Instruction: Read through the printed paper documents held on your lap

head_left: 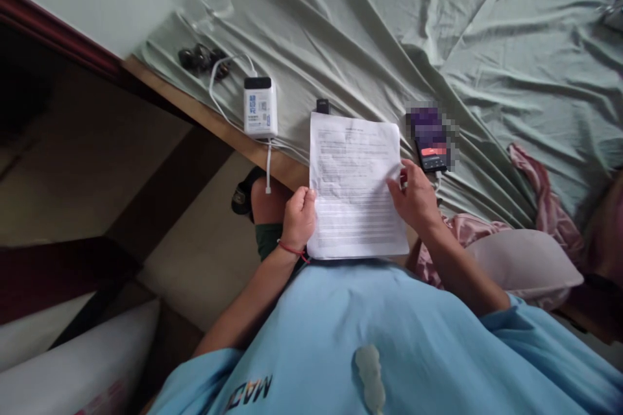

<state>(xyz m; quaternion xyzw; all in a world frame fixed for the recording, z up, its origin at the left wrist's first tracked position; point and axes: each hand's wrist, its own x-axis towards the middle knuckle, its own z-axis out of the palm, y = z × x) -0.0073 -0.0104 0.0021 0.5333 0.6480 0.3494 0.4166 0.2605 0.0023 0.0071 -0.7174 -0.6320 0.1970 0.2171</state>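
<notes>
A sheet of printed paper [357, 188] is upright in front of my blue shirt, with lines of text down its face. Its left edge is pinched by my left hand [300, 215], thumb in front and fingers behind. At the right edge, my right hand [416, 194] has its thumb over the front of the page, and its curled fingers are partly hidden. Whether there is more than one sheet, I cannot tell. Just past the paper's top edge a small black object [322, 106] shows, partly covered.
A white power bank [260, 107] with a white cable lies left on the bed sheet [350, 32], near dark round objects [202, 59]. To the right lies a phone [431, 139], plugged in and partly blurred. Pink cloth [540, 188] and a pale padded item [523, 262] are further right.
</notes>
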